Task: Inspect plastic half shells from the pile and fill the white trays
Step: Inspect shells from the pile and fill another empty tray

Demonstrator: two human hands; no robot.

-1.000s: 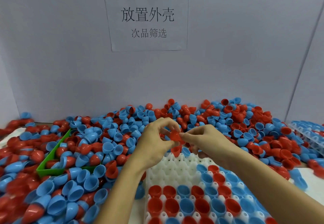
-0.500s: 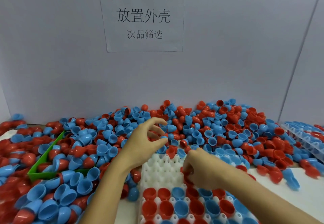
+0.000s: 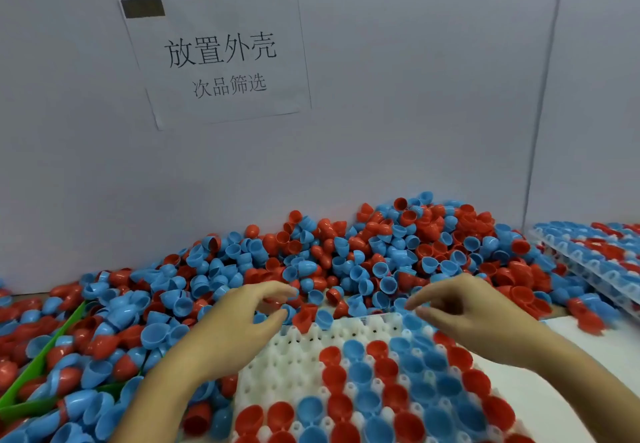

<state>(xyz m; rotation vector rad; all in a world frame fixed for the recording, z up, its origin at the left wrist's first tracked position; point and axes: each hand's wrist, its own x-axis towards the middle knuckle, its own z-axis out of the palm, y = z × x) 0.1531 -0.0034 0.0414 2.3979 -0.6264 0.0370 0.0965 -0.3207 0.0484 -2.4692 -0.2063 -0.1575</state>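
A big pile of red and blue plastic half shells (image 3: 346, 252) lies against the back wall. In front of it sits a white tray (image 3: 284, 356); its near and right cells hold red and blue shells, while its far left cells are bare. My left hand (image 3: 242, 325) hovers at the tray's far left corner, fingers and thumb spread apart over the edge of the pile, holding nothing. My right hand (image 3: 460, 307) hovers over the tray's far right edge, fingers loosely extended to the left, also empty.
A green bin (image 3: 20, 383) stands at the left, half buried in shells. A second tray (image 3: 588, 259) filled with shells lies at the right by the wall. A paper sign (image 3: 221, 58) hangs on the grey back wall. Bare white tabletop (image 3: 561, 349) shows right of the tray.
Both hands held a red shell a second ago. My right hand then lowered to the tray and has now risen empty to the tray's far edge. My left hand stayed by the pile.
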